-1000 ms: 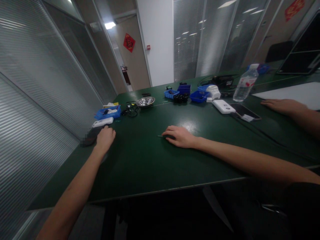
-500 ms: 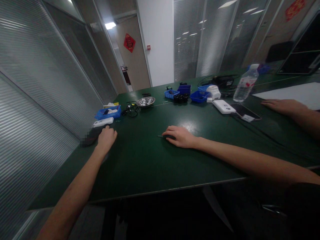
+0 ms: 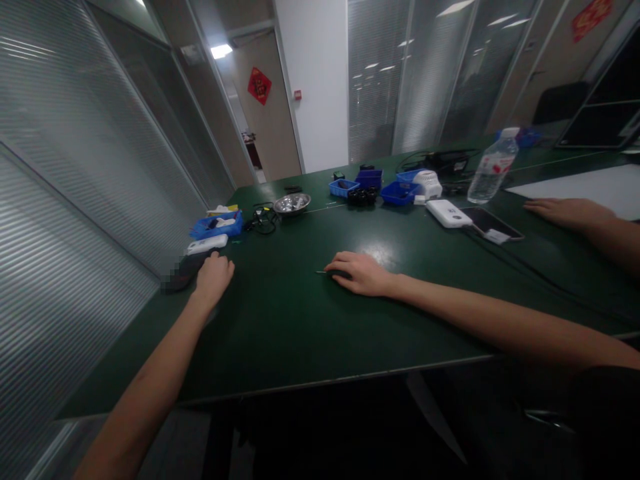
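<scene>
On the left side of the green table [image 3: 270, 320], my left hand [image 3: 215, 277] rests with curled fingers against the right end of a dark, flattish object [image 3: 189, 270], partly blurred by pixels. What lies under those fingers is hidden. Near the table's middle, my right hand [image 3: 365, 273] lies low on the surface, its fingers wrapped round what looks like a screwdriver [image 3: 340, 273]. It has a short dark handle, and a thin metal shaft points left. A white device [image 3: 207, 244] and a blue tray [image 3: 216, 225] with small items lie just beyond my left hand.
Farther back are a metal bowl [image 3: 292, 204], a black cable [image 3: 261, 219], blue bins [image 3: 397, 193] and a black bundle [image 3: 363, 197]. To the right stand a white power bank [image 3: 449, 214], a phone [image 3: 493, 222] and a water bottle [image 3: 493, 170]. Another person's hand [image 3: 570, 212] rests beside a white sheet [image 3: 590, 183].
</scene>
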The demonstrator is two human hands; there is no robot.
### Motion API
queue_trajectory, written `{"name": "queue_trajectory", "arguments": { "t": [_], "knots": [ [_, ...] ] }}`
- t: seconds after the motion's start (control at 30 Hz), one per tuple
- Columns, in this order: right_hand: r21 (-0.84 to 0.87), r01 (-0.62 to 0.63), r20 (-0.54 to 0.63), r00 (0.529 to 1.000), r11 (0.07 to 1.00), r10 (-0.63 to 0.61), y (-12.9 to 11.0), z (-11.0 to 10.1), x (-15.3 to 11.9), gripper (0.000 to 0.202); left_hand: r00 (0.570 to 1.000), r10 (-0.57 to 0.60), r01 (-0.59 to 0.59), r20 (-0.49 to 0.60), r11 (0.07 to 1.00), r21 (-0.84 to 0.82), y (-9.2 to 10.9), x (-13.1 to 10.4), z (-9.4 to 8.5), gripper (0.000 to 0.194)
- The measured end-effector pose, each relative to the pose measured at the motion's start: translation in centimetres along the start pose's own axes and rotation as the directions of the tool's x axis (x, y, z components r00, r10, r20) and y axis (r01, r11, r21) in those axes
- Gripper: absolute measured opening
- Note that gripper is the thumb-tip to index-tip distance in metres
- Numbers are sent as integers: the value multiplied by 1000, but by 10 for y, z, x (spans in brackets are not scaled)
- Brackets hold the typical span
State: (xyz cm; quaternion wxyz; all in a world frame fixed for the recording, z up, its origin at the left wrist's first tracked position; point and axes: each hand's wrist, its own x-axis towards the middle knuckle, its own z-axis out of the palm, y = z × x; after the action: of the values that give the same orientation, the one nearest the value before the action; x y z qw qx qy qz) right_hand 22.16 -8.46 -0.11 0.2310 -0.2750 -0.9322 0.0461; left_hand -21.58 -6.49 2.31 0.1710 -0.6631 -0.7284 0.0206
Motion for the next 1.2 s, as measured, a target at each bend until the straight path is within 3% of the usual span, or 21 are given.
{"name": "queue_trajectory", "arguments": {
  "t": [0.67,0.8,1.2],
  "knots": [
    [0,-6,-3,1000,1000,6,-1,0,0,33,999,12,-14,31,998,60,3,1,4,52],
    [-3,-8,5,1000,1000,8,-2,-1,0,33,999,-33,32,13,998,46,2,4,3,54],
    [-11,-7,15,1000,1000,7,1,0,0,33,995,-104,102,10,953,-285,-44,25,29,29]
  ]
}}
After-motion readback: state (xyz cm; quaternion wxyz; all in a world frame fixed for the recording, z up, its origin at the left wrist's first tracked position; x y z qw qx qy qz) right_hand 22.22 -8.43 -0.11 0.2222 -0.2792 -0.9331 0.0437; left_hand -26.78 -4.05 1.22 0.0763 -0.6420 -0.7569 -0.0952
